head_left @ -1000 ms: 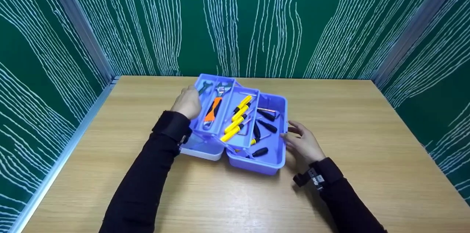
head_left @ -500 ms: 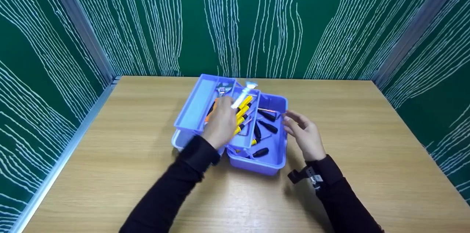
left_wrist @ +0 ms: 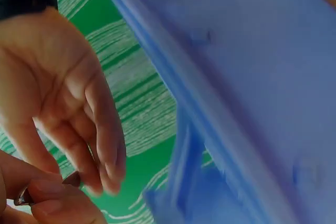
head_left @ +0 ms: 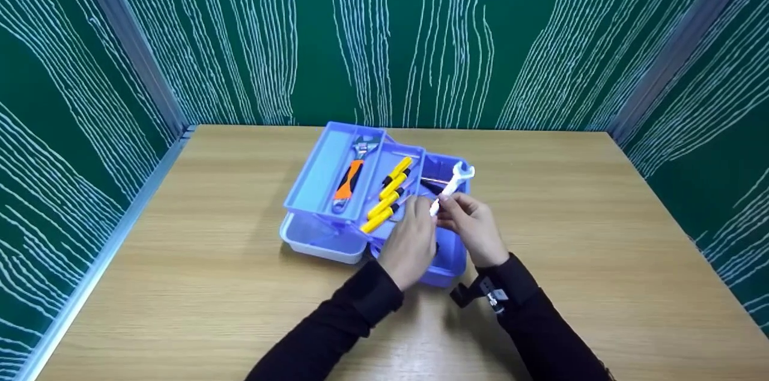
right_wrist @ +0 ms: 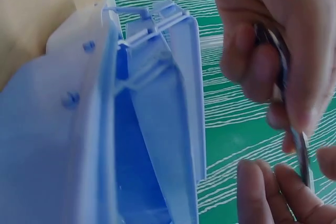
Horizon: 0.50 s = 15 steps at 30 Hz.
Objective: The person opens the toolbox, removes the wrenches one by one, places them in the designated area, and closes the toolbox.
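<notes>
My right hand (head_left: pixel 474 228) pinches a small silver wrench (head_left: pixel 452 186) by its lower end, and my left hand (head_left: pixel 410 243) meets it there, fingertips on the same end. The wrench tilts up over the open blue toolbox (head_left: pixel 447 270). Its raised trays hold an orange-handled wrench (head_left: pixel 348 179) and yellow screwdrivers (head_left: pixel 387 195). The box sits on a wooden table (head_left: pixel 601 249).

Adjustable wrench (head_left: pixel 351 172) with orange-black grip in upper left tray, yellow screwdrivers (head_left: pixel 387 196) in middle tray, black-handled tools (head_left: pixel 434 186) in box bottom, wooden table (head_left: pixel 180 261), green patterned walls (head_left: pixel 240 38).
</notes>
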Each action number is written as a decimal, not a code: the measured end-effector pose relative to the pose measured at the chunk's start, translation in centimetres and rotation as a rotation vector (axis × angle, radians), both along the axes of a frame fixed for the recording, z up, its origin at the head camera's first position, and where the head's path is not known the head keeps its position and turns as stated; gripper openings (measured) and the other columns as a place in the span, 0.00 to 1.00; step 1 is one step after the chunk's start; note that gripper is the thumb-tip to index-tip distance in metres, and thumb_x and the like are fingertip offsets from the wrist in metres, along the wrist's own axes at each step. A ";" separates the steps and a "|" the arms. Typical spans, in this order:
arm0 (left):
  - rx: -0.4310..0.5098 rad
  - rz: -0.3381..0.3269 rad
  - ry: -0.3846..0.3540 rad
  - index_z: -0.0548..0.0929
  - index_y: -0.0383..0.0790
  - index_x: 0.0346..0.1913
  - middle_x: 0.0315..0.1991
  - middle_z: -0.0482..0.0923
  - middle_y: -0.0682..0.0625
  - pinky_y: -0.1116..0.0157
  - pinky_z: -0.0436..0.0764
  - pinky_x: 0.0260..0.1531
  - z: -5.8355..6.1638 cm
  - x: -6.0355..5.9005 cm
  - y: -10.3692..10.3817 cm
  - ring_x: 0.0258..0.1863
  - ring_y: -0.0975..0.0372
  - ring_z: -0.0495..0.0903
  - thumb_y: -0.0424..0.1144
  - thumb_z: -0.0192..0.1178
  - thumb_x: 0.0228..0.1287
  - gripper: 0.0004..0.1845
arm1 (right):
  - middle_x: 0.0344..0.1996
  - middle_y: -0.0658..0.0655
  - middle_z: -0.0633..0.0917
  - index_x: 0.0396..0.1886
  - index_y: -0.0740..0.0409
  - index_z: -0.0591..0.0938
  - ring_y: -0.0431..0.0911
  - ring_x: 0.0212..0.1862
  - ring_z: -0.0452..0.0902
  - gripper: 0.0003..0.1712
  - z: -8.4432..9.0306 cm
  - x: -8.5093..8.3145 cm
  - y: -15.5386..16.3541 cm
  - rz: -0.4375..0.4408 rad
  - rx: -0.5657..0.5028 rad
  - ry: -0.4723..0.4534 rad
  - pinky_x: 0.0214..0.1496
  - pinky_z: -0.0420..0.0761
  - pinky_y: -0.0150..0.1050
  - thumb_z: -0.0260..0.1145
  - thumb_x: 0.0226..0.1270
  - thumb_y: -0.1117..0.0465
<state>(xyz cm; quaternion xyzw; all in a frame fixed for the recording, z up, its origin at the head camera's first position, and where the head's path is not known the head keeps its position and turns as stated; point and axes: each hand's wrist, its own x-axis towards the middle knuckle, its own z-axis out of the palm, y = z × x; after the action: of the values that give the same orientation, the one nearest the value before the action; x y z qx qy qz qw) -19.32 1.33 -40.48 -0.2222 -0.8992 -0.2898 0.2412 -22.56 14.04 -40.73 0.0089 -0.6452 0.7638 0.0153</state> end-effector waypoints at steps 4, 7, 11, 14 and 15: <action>0.015 0.007 0.021 0.72 0.30 0.48 0.40 0.70 0.43 0.66 0.82 0.35 -0.4 0.1 0.7 0.33 0.56 0.77 0.30 0.50 0.71 0.08 | 0.23 0.50 0.82 0.28 0.62 0.79 0.37 0.28 0.78 0.13 0.0 -0.1 -0.3 -0.017 -0.010 -0.014 0.34 0.82 0.29 0.54 0.75 0.67; 0.022 0.010 0.013 0.73 0.32 0.50 0.40 0.71 0.44 0.65 0.82 0.32 -0.4 0.1 0.7 0.31 0.56 0.78 0.32 0.51 0.72 0.09 | 0.23 0.49 0.82 0.26 0.60 0.79 0.37 0.28 0.78 0.15 0.0 -0.2 -0.3 -0.040 -0.025 -0.018 0.33 0.81 0.29 0.53 0.75 0.66; 0.061 -0.023 -0.039 0.76 0.36 0.49 0.40 0.76 0.46 0.63 0.81 0.34 0.0 0.1 0.3 0.33 0.56 0.79 0.38 0.53 0.73 0.10 | 0.24 0.50 0.83 0.28 0.61 0.80 0.37 0.28 0.79 0.14 0.1 -0.3 -0.2 -0.073 -0.047 -0.015 0.32 0.80 0.28 0.53 0.75 0.66; 0.087 -0.056 -0.075 0.77 0.37 0.49 0.40 0.79 0.47 0.64 0.80 0.36 0.4 0.0 -0.2 0.36 0.57 0.81 0.41 0.54 0.73 0.11 | 0.24 0.51 0.83 0.30 0.64 0.80 0.37 0.28 0.79 0.14 0.1 -0.3 -0.1 -0.078 -0.055 -0.011 0.32 0.80 0.28 0.53 0.75 0.66; 0.093 -0.064 -0.081 0.78 0.37 0.48 0.39 0.80 0.47 0.64 0.80 0.35 0.5 -0.1 -0.4 0.36 0.58 0.81 0.42 0.54 0.73 0.12 | 0.24 0.50 0.83 0.30 0.64 0.80 0.37 0.28 0.79 0.14 0.1 -0.3 0.0 -0.078 -0.052 -0.010 0.32 0.80 0.28 0.53 0.76 0.65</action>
<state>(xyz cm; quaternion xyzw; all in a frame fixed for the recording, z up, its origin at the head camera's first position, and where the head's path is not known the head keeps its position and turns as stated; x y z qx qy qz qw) -19.40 0.89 -39.96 -0.2274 -0.8862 -0.3475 0.2053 -22.91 14.01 -40.60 -0.0206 -0.6250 0.7793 0.0419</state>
